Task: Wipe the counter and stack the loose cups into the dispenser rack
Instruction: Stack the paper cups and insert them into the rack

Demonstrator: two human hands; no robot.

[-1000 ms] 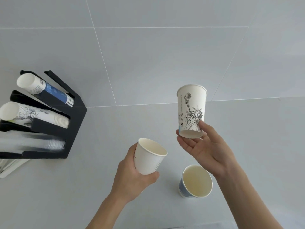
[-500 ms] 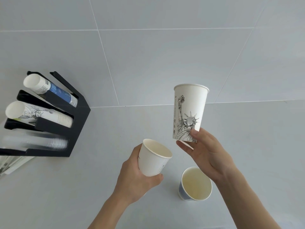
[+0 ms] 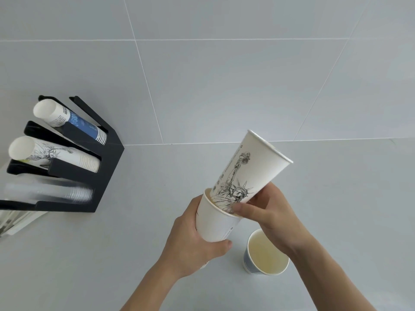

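My left hand (image 3: 193, 241) grips a white paper cup (image 3: 215, 223) held above the counter, mouth tilted up to the right. My right hand (image 3: 269, 212) pinches the lower part of a tall white cup with a statue drawing (image 3: 249, 171), whose base sits inside the mouth of the left cup. A short blue cup (image 3: 265, 254) stands upright on the counter just right of my hands, partly behind my right wrist. The black dispenser rack (image 3: 110, 158) stands at the left with three lying stacks: blue cups (image 3: 74, 122), statue cups (image 3: 54, 153) and clear cups (image 3: 49, 194).
The pale grey counter (image 3: 336, 198) meets a tiled wall (image 3: 224, 86) at the back. Some white sheets or a flat object (image 3: 15, 223) lie under the rack's left end.
The right hand has brought the tall statue cup down and tilted it, putting its base into the cup in my left hand. The left hand rose slightly toward it.
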